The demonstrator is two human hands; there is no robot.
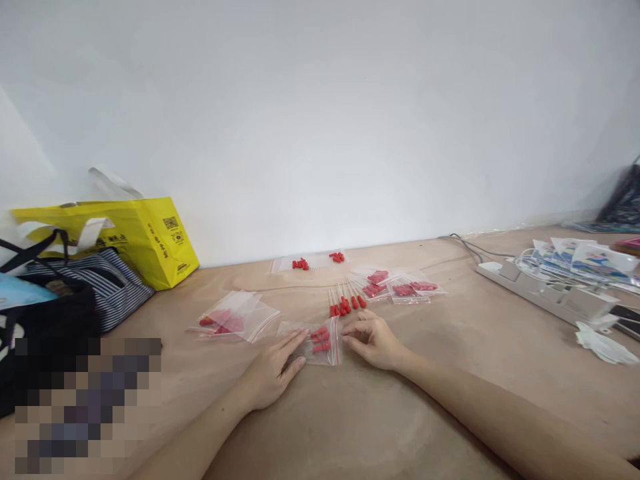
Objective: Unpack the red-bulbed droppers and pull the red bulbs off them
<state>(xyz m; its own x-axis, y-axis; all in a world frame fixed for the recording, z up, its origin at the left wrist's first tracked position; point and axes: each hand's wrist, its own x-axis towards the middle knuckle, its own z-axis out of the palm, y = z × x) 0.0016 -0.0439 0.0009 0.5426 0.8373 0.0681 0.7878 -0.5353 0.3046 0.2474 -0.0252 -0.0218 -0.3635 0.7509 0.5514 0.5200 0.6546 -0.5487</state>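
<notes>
My left hand [273, 375] lies open on the zip-lock bag [326, 358], my right hand [374, 341] curls by its seal [337, 339], grip unclear; sealing seems underway, calling for a pinch.

I log red pieces [344, 307] at frame centre, a clear bag [327, 358] with red seal line [337, 339]; at left, a yellow bag [143, 250] with black print [170, 223], a dark-and-white striped bag [120, 279].

A plain, pale wall [320, 120] (with a slanting brighter patch [17, 153] at far left) rises behind a broad tan table [500, 347].
</notes>
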